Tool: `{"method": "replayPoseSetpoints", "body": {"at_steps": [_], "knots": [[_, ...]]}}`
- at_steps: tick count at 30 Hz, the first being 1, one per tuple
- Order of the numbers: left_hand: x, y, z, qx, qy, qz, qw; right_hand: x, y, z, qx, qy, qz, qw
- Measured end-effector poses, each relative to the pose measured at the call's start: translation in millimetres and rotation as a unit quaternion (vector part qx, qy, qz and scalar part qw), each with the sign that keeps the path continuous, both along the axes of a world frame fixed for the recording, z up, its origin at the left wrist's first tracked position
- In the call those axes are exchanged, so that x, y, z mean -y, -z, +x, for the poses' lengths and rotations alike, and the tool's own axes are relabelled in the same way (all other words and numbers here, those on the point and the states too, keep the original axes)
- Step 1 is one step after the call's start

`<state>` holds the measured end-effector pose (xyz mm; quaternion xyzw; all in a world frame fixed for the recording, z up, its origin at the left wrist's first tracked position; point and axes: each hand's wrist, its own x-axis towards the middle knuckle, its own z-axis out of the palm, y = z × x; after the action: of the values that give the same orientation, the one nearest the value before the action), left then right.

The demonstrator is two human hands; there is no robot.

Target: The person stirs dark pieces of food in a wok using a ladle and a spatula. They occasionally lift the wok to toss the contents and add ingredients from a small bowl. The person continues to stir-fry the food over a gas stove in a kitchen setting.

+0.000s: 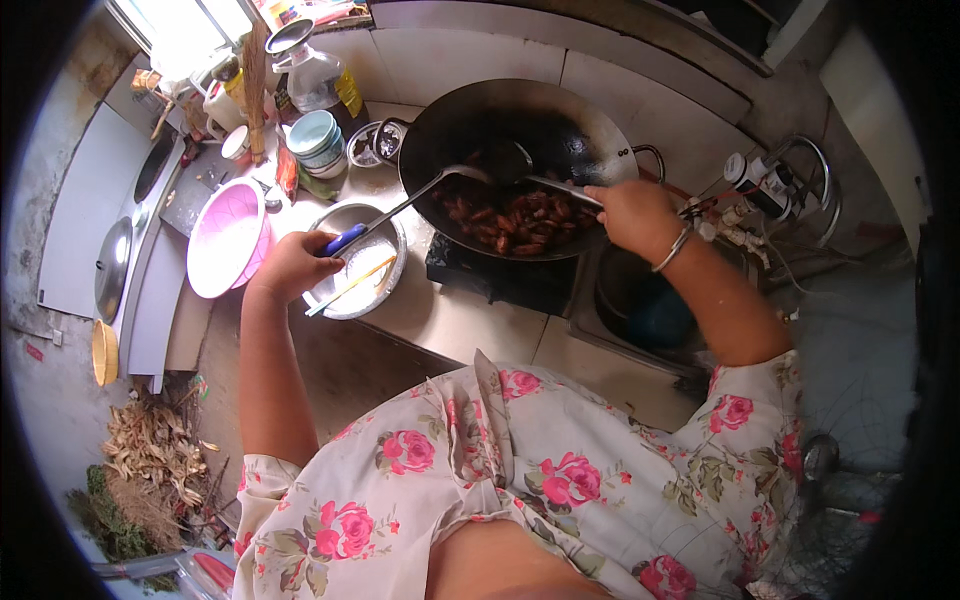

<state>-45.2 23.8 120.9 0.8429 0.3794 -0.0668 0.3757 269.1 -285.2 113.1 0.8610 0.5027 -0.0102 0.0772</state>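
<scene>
My left hand (296,262) grips the blue handle of a metal ladle (405,202), whose head reaches into a large wok (600,142) on a black stove (495,277). My right hand (637,214) holds a metal-handled cooking utensil (559,185); its head is inside the wok, and its exact kind cannot be told. Dark reddish-brown pieces of food (525,217) lie in the lower part of the wok. Under my left hand and the ladle handle stands a metal basin (401,247) with a pair of chopsticks (360,281) lying in it.
A pink plastic basket (225,240) stands left of the metal basin. Stacked bowls (313,135), a large plastic jug (311,79) and a small brush broom (255,90) are behind. A sink (585,322) and water pipes (742,232) lie to the right.
</scene>
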Motion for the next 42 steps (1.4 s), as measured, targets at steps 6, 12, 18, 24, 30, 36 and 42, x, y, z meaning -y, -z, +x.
{"method": "replayPoseSetpoints", "body": {"at_steps": [6, 12, 18, 24, 30, 36, 42], "knots": [[3, -10, 4, -0.009, -0.014, -0.011, 1.0, 14, 32, -1, -0.041, 0.059, 0.141, 0.987], [-1, -11, 9, 0.02, -0.039, -0.079, 0.996, 24, -6, 5, -0.023, 0.069, 0.163, 0.984], [-10, -9, 28, -0.002, -0.032, -0.056, 0.998, 40, -50, 7, -0.04, 0.056, 0.186, 0.98], [-8, -11, 37, 0.001, -0.034, -0.13, 0.991, 44, -84, -9, -0.067, 0.047, 0.199, 0.977], [-2, -2, 38, -0.017, -0.055, -0.179, 0.982, 42, -81, -16, -0.043, 0.012, 0.199, 0.979], [5, -1, 36, -0.056, -0.066, -0.191, 0.978, 41, -82, -24, -0.072, 0.021, 0.19, 0.979], [-17, 10, 51, -0.101, -0.028, -0.133, 0.986, 40, -81, -27, -0.101, 0.045, 0.172, 0.979]]}}
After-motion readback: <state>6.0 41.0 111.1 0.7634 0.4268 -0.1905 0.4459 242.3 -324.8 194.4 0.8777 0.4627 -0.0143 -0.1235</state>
